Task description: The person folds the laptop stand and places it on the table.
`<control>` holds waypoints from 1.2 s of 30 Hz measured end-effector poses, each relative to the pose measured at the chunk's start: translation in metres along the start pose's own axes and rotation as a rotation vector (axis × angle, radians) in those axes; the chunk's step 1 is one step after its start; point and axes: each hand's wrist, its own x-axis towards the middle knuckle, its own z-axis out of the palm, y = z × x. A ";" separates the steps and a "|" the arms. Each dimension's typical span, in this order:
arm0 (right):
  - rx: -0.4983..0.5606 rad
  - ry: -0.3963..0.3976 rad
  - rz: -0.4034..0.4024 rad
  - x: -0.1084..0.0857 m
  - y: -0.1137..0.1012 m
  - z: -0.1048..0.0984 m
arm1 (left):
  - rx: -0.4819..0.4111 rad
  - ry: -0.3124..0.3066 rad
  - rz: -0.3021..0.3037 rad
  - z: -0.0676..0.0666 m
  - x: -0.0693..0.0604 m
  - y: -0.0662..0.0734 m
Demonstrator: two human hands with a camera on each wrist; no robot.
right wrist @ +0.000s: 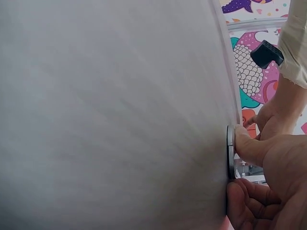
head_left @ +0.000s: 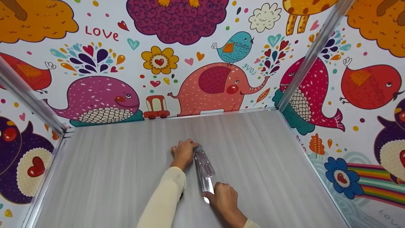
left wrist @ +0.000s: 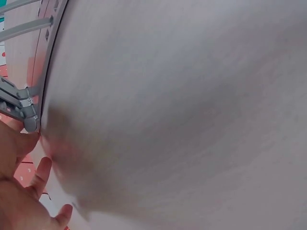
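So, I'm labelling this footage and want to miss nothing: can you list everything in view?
Stapler-like metal tool: 1, silver-grey, on the tabletop between the hands
Tabletop: 1, grey with wood-like streaks, under the tool
Printed walls: 3, white with multicoloured animals, behind and either side
Metal posts: 2, silver, far corners
Dark block: 1, blackish, at the left cuff
Sleeves: 2, cream, on the forearms
Left hand: 1, bare, touching the tool's far end
Right hand: 1, bare, holding its near end

A grey wood-grain tabletop (head_left: 110,174) carries a metal stapler (head_left: 204,163) lying near its middle.
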 end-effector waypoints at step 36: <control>0.628 -0.238 -0.232 0.065 0.050 -0.020 | -0.425 0.150 0.253 -0.008 -0.102 -0.014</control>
